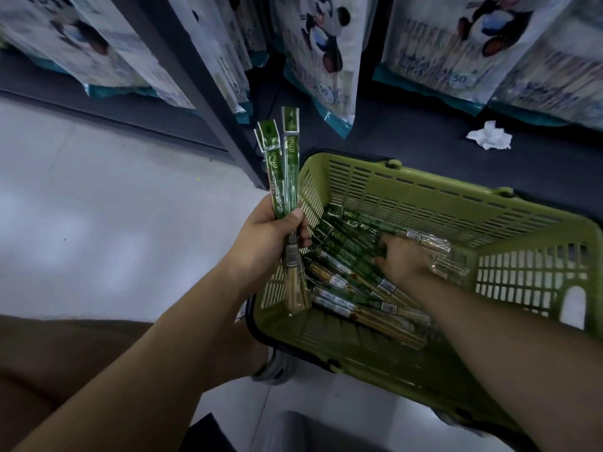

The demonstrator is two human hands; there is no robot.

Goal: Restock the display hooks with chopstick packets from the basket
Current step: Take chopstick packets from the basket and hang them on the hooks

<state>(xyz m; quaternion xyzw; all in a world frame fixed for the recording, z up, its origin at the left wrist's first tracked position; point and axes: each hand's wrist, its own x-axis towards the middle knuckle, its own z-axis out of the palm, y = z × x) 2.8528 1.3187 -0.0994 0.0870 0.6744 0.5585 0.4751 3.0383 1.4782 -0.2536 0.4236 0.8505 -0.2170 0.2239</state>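
Pale floor (98, 223) holds the basket (424, 187); left hand (267, 239) grips several packets (287, 164), right hand (404, 259), blurred, seems spread over the pile (352, 282).

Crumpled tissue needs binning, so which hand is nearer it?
Right. The right hand, in the basket, lies below the tissue; the left hand, gripping chopstick packets, is farther left.

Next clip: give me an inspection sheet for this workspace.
Surface: pale grey floor meeting a dark shelf base.
Job's things: green slotted plastic basket holding a heap of green-wrapped chopstick packets; upright bunch of packets in the left hand; hooks not in view.
Clutter: crumpled white tissue on the shelf base.
Grippers: left hand grips the bunch; right hand among the basket's packets, grip unclear.
Cables: nothing seen.
Surroundings: large panda-print bags on the shelving.
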